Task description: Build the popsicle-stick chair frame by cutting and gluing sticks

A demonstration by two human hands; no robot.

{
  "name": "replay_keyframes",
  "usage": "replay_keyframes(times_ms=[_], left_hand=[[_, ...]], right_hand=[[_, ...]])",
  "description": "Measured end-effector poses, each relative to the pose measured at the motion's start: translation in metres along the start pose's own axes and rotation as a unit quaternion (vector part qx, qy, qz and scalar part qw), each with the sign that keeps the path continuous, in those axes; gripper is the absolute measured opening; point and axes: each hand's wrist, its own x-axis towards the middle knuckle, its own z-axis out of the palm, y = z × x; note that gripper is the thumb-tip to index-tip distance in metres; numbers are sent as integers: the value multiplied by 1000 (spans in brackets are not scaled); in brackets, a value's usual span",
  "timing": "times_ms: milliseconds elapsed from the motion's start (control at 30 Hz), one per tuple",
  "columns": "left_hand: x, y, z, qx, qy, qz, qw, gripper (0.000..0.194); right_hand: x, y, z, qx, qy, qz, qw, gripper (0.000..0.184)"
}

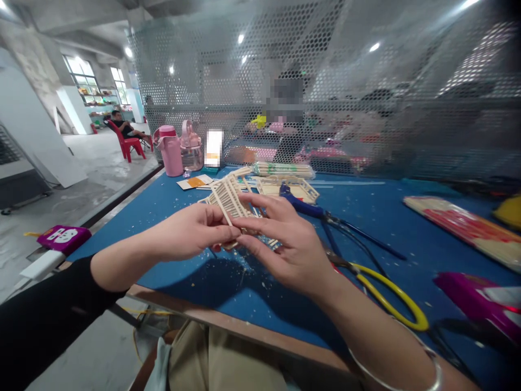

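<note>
Between both hands, above the blue tabletop, is a small model of thin wooden sticks with a slatted sloping face. My left hand grips it from the left, thumb pressed against its lower end. On its right side my right hand pinches the same model, thumb and fingers drawn together near the left thumb. The palms and fingers hide its lower part. Just behind lies another wooden stick piece shaped like a shallow tray with a railing. A blue-handled glue gun rests right of my right hand.
Yellow-handled scissors lie near my right forearm. Farther right are a packet of wooden sticks and a purple device. Bundled sticks, a pink flask and a perforated metal screen stand at the back. A person sits at far left.
</note>
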Motion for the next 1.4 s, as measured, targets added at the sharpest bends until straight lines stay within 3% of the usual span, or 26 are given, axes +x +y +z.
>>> replay_keyframes(times_ms=[200, 300, 467, 567, 867, 967, 1033, 1167, 1400], left_hand=[[0, -2, -5, -96, -22, -33, 995, 5], [-3, -8, 4, -134, -7, -13, 991, 13], [-12, -29, 34, -30, 191, 86, 977, 22], [-14, -40, 46, 44, 292, 132, 946, 17], [-7, -56, 57, 71, 381, 182, 904, 20], [-4, -62, 59, 80, 394, 223, 888, 19], [-3, -65, 58, 97, 393, 250, 880, 20], [-2, -66, 56, 116, 385, 257, 879, 14], [-1, -62, 54, 97, 385, 234, 887, 9]], right_hand=[[1, -1, 1, 31, 17, 43, 998, 18], [2, -2, 3, 80, 42, 77, 993, 11], [3, 4, 2, 211, 99, 153, 960, 7], [2, 5, -1, 193, 127, 141, 963, 10], [-2, -5, -9, 126, 88, 107, 982, 14], [-1, -6, -13, 76, 24, 84, 993, 16], [2, -6, -17, 44, -27, 29, 998, 19], [12, -3, -25, 23, -71, -71, 995, 13], [19, -5, -21, -28, -113, -90, 989, 8]])
